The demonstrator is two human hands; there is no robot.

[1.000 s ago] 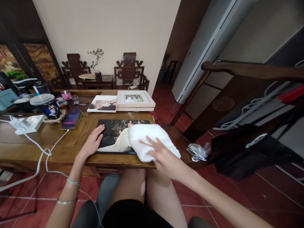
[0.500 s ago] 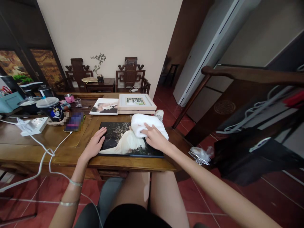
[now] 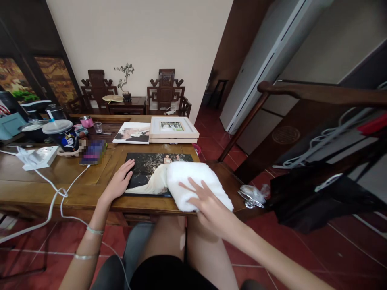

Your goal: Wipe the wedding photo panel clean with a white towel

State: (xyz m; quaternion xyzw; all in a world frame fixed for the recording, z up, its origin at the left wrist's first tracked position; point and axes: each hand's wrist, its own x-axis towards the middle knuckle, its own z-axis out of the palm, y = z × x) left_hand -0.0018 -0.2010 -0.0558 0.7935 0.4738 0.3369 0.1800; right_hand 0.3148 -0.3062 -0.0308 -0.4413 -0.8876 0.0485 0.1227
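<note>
While the right hand (image 3: 208, 201) lies flat, fingers spread, on a folded white towel (image 3: 198, 183), the left hand (image 3: 119, 181) rests open, palm down, on the left edge of a dark photo print (image 3: 148, 173) and pins it to the table (image 3: 75, 189). Neither hand pinches anything; both press down. The towel covers the near right corner of the print and hangs a little past the table's front edge. The print lies flat at the front of the table, straight ahead of the person's knees.

By the look of it, the step in hand is wiping the print's face, with the towel at the near right end of a stroke. A next pass would call for even, light pressure from the right palm, the towel kept flat so no fold drags, and the left hand holding firm so the print does not slide.

Beyond the print lie a second photo (image 3: 133, 133) and a pale frame (image 3: 173, 129) stacked on another. To the left sit a phone (image 3: 92, 153) on a white cable (image 3: 60, 193), a power strip (image 3: 40, 157) and a lidded cup (image 3: 62, 135). A crumpled wrapper (image 3: 252, 193) lies on a low surface to the right.
</note>
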